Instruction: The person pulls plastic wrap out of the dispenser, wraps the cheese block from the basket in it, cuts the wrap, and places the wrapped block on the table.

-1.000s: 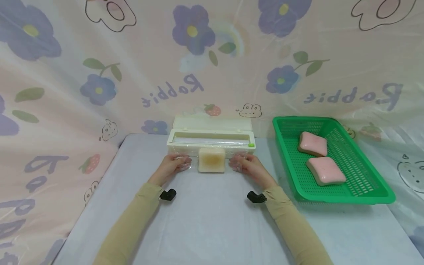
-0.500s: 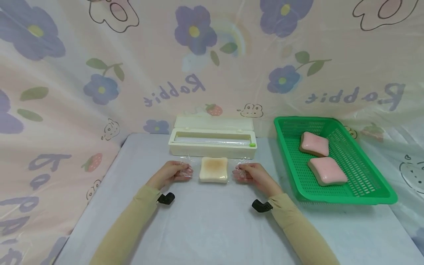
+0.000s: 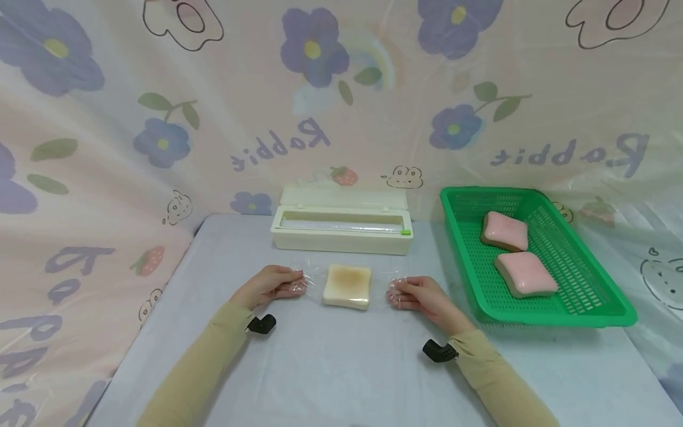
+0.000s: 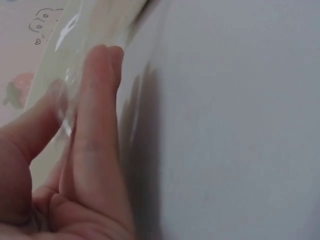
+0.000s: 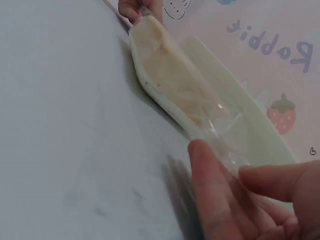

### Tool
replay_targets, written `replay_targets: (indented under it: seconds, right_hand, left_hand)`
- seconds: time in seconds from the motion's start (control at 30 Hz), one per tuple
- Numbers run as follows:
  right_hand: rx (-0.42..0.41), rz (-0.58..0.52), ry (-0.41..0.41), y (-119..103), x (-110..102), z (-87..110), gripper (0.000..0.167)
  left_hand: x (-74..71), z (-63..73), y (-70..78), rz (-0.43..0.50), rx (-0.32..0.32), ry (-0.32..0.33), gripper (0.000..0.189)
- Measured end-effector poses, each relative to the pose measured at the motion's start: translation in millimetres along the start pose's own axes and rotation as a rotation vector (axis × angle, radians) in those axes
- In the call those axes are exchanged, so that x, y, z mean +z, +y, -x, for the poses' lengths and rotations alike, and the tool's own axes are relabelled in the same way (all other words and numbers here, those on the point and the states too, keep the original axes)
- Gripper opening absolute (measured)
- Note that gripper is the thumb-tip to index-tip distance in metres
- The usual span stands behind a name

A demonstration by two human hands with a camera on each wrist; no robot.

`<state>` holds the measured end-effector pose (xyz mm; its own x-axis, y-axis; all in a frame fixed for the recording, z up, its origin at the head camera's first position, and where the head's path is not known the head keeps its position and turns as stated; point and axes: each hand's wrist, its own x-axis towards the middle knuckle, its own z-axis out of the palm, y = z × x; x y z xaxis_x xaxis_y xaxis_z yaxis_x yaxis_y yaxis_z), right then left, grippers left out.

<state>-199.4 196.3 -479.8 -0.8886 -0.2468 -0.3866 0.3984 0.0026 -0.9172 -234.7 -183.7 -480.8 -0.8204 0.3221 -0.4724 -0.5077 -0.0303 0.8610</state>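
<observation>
A white bread slice [image 3: 347, 287] with a browned middle lies wrapped in clear plastic wrap [image 3: 313, 275] on the table, its loose film ends sticking out at both sides. My left hand [image 3: 273, 283] pinches the film on the left, thumb against fingers. On the right, the other film end is pinched by my right hand [image 3: 418, 296]. In the right wrist view the bread slice [image 5: 170, 75] shows edge-on, with film running from it to the thumb and fingers. The left wrist view shows shiny film [image 4: 70, 75] at my left fingertips.
Behind the bread stands a white wrap dispenser box [image 3: 341, 242], lid up, with a green slider [image 3: 406, 232] at its right end. To the right is a green basket [image 3: 555, 321] holding two pink-topped slices [image 3: 525, 274]. Floral cloth hangs behind the table.
Both hands have drawn the wrapped bread away from the dispenser, toward me and slightly right. My hands have also spread farther apart. The box and basket stay put.
</observation>
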Motion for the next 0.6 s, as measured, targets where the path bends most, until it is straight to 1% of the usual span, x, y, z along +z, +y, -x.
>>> replay_targets:
  seconds: [0.07,0.17,0.3,0.37,0.4,0.47,0.53,0.6]
  right_hand:
    - [-0.050,0.067,0.048,-4,-2,2.9,0.030]
    - [-0.138,0.219,0.130,-14,-4,8.0,0.033]
    - [-0.286,0.464,0.220,-32,0,13.8,0.036]
    - [-0.346,0.535,0.242,-39,4,14.9,0.036]
    - [-0.367,0.557,0.251,-42,6,14.8,0.036]
    - [-0.392,0.550,0.235,-48,11,13.6,0.036]
    - [-0.391,0.528,0.198,-52,16,10.8,0.037]
    - [-0.386,0.501,0.140,-56,21,6.8,0.038]
  left_hand:
    - [-4.8,4.4,0.3,0.008,-0.008,0.044,0.020]
    - [-10.8,14.6,0.9,0.008,-0.011,0.079,0.031]
    - [-15.0,30.9,1.4,-0.026,-0.025,0.083,0.044]
    - [-15.5,38.9,1.9,-0.056,-0.034,0.076,0.048]
    - [-15.1,42.6,2.3,-0.064,-0.036,0.070,0.049]
    - [-13.2,49.6,3.0,-0.086,-0.036,0.051,0.053]
    - [-9.4,55.9,4.2,-0.096,-0.028,0.027,0.057]
    - [-3.8,60.9,5.3,-0.098,-0.020,0.005,0.061]
